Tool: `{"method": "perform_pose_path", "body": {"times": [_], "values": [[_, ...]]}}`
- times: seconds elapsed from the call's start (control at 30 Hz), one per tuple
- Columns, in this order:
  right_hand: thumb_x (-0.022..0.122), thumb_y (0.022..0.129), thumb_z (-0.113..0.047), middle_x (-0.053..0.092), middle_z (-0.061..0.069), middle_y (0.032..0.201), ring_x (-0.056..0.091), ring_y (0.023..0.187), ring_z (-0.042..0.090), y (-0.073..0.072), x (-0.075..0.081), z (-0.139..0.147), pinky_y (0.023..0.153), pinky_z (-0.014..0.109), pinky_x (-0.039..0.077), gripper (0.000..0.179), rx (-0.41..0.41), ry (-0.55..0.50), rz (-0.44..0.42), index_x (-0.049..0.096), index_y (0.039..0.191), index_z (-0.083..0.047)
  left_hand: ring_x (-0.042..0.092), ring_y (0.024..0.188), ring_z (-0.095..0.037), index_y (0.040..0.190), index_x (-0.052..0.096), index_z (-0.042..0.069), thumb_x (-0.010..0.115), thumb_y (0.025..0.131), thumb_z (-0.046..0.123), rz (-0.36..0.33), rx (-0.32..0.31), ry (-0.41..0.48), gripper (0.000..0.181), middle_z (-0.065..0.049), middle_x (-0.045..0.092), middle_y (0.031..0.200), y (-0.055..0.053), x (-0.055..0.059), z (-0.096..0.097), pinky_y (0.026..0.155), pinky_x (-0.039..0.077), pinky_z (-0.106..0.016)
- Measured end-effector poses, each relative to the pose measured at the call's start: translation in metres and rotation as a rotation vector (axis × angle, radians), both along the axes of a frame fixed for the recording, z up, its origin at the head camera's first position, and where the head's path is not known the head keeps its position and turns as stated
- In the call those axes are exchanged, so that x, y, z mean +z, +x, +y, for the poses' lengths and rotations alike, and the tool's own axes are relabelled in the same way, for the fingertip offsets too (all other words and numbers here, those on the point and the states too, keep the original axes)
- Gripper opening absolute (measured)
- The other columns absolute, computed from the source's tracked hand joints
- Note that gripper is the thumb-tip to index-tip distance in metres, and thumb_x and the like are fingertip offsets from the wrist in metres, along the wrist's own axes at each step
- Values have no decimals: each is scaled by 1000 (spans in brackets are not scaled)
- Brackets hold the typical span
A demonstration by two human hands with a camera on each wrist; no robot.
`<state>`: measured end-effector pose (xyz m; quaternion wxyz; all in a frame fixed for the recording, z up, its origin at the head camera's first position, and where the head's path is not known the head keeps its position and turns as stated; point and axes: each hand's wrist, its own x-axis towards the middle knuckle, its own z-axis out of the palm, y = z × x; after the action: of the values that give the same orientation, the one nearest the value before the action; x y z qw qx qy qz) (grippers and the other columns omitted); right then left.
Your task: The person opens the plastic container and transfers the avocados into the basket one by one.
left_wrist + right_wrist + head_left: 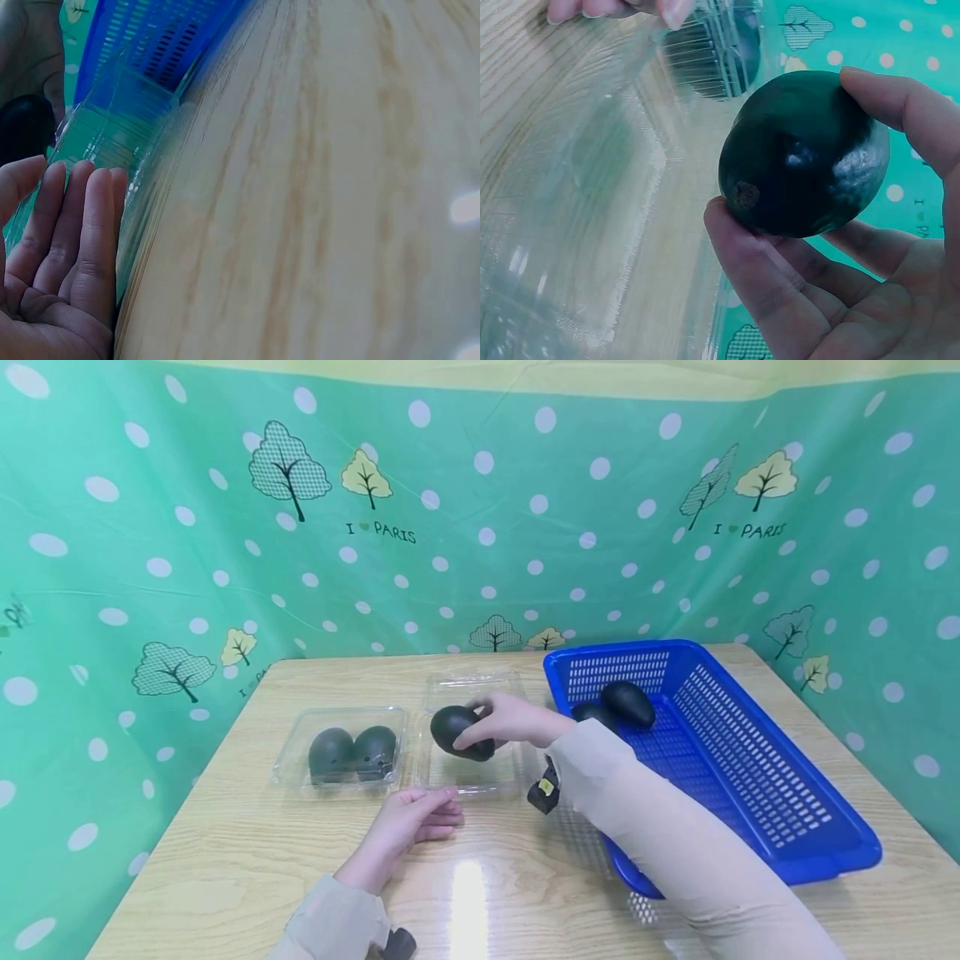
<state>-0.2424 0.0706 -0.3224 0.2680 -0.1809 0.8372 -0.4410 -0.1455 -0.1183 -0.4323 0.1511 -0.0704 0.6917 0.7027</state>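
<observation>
My right hand (508, 720) pinches a dark avocado (452, 727) between thumb and fingers. In the right wrist view the stem scar shows on the avocado (795, 157). Below it lies an opened clear plastic clamshell box (480, 781), its lid folded back toward the curtain. My left hand (408, 822) is by the box's front edge, fingers loosely extended and holding nothing; whether they touch the rim I cannot tell. To the left, a second clear clamshell box (300, 735) contains two avocados (332, 753).
A blue plastic basket (832, 852) stands on the right of the wooden table (225, 860), partly behind my right forearm. Inside it, an avocado (628, 703) and another half-hidden avocado (592, 714) lie near the left wall. A green dotted curtain (480, 527) hangs behind and at both sides.
</observation>
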Motion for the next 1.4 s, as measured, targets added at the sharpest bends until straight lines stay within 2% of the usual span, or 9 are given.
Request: {"method": "perform_pose_path", "body": {"times": [0.33,0.63,0.93,1.2,1.4], "values": [[78,80,-27,64,19,127,72,95,21,-4,10,8,84,32,62,77,-19,-51,-13,44,144,0,74,88,-21,114,65,-10,69,92,27,1,4,8,44,-13,76,96,0,-2,0,81,64,-31],[79,81,-29,60,18,134,71,99,21,-4,18,16,93,35,59,80,-67,-52,-22,41,147,-4,74,88,-21,115,65,-9,69,92,27,2,10,6,43,-14,76,97,0,-2,1,80,64,-31],[78,82,-27,62,18,130,71,99,22,-6,19,28,87,33,62,78,-47,-91,4,42,147,-4,74,89,-21,116,64,-9,69,92,29,8,15,2,45,-15,75,99,1,-2,0,81,64,-31],[78,81,-29,64,14,128,71,98,19,-5,22,39,88,32,60,73,-80,-102,12,46,144,-6,74,91,-21,116,64,-8,69,92,29,14,12,-6,45,-15,75,99,2,-1,1,82,63,-32],[78,82,-28,61,17,133,71,92,19,-6,24,46,85,31,60,78,-102,-97,10,41,147,-4,74,90,-20,115,64,-9,69,92,29,16,14,-7,45,-14,75,98,2,-1,1,82,64,-32]]}}
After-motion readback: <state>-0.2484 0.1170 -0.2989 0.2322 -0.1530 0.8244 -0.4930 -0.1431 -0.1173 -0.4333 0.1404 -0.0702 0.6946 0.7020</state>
